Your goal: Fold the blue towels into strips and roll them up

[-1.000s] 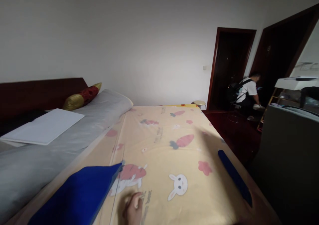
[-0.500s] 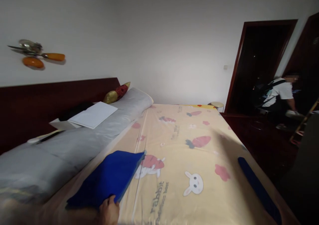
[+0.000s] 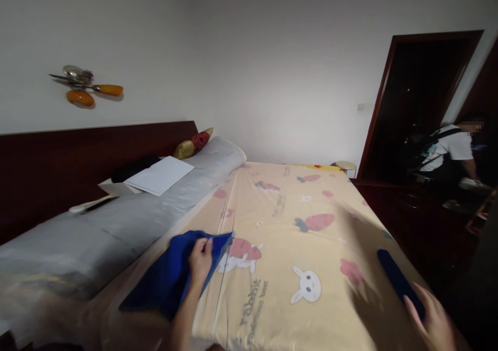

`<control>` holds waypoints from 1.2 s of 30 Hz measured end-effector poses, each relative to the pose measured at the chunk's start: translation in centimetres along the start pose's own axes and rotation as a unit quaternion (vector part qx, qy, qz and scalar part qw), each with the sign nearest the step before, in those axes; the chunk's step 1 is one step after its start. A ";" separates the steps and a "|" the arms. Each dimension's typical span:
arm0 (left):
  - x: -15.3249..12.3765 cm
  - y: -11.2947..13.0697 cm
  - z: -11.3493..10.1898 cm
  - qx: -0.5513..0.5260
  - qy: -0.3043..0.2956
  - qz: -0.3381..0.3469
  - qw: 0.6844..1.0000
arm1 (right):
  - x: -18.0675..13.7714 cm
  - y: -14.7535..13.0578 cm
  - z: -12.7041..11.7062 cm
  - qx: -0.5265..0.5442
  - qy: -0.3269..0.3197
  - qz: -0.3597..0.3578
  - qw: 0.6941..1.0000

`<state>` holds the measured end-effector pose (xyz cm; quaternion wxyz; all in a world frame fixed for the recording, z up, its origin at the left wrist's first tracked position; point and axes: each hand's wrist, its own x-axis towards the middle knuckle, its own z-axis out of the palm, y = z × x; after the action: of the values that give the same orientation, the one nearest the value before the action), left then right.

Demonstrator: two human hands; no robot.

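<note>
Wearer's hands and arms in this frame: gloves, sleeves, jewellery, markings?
Both bare. The left hand and its forearm show no glove, sleeve, watch or ring. The right hand is blurred at the frame edge; no glove or ring can be seen, and its wrist is cut off.

I am reading one word only; "rabbit" is running in grey letters along the yellow bed sheet [image 3: 311,247], beside the white bunny print [image 3: 307,287]; a smaller grey line is sitting beneath it, too blurred to make out; fainter lettering farther up the sheet is unreadable too.
</note>
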<state>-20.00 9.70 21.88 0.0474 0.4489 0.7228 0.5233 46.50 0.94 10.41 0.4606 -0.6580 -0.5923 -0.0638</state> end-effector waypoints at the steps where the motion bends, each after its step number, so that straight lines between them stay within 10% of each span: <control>1: 0.0 2.4 1.3 -0.039 -0.031 0.017 0.999 | 0.6 -2.3 0.8 0.030 -0.028 -0.012 0.999; 5: -4.7 12.2 6.8 -0.173 -0.182 0.077 0.965 | 1.4 -13.7 4.4 0.190 -0.197 -0.002 0.962; 9: -13.6 18.9 9.5 -0.247 -0.343 0.128 0.897 | 0.0 -22.1 7.8 0.295 -0.224 -0.008 0.929; 16: -18.6 19.9 8.7 -0.353 -0.421 0.095 0.830 | 0.2 -23.7 6.2 0.311 -0.222 -0.008 0.924; 22: -17.6 21.4 6.7 -0.503 -0.535 -0.012 0.679 | 2.4 -25.3 0.4 0.359 -0.310 -0.008 0.880; 30: -16.3 22.8 4.8 -0.371 -0.466 0.105 0.797 | 4.4 -27.3 -3.2 0.399 -0.313 0.031 0.861; 36: -16.7 24.2 2.7 -0.302 -0.483 0.150 0.808 | 5.5 -28.7 -5.2 0.397 -0.515 0.010 0.759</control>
<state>5.83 1.18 33.32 0.4443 0.7096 0.3361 0.4314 26.47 -2.28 32.08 0.3064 -0.3555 -0.7062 0.5302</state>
